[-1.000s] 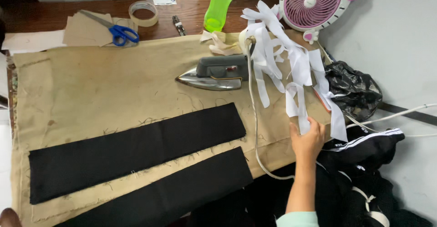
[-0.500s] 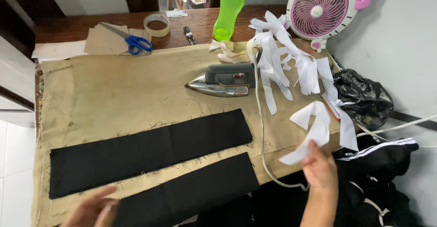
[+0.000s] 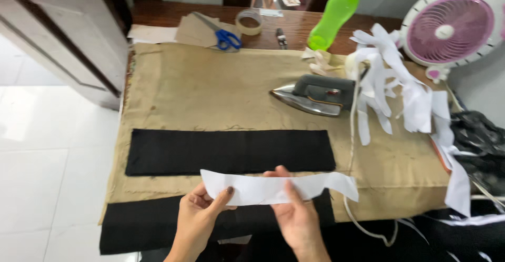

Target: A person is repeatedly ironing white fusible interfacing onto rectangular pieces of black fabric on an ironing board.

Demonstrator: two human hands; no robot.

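A long, narrow white strip of interfacing (image 3: 273,187) sits in the lower middle of the frame, stretched roughly level from left to right. It is thin and limp, with wavy, uneven edges, and its right end droops a little. The left hand (image 3: 199,221) pinches its left end, thumb on top, while the right hand (image 3: 298,214) grips it near the middle. The strip hangs just above the near black fabric piece (image 3: 158,225), overlapping its upper edge.
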